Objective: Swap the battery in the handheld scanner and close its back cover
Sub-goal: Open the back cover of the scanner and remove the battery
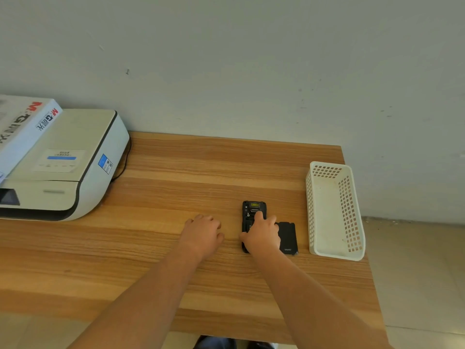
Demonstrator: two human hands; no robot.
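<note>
A black handheld scanner (253,209) lies face down on the wooden table (161,197), its back open and the inner parts showing. My right hand (261,235) rests over its lower half, fingers curled into the open compartment; what is under the hand is hidden. The black back cover (289,238) lies flat just right of the scanner, partly behind my right hand. My left hand (203,231) rests on the table to the left of the scanner, fingers curled loosely, holding nothing that I can see.
A white perforated plastic basket (334,210) stands at the table's right edge. A white printer (63,167) with a cardboard box (22,127) on it fills the back left, against the wall. A black cable (124,162) runs behind the printer.
</note>
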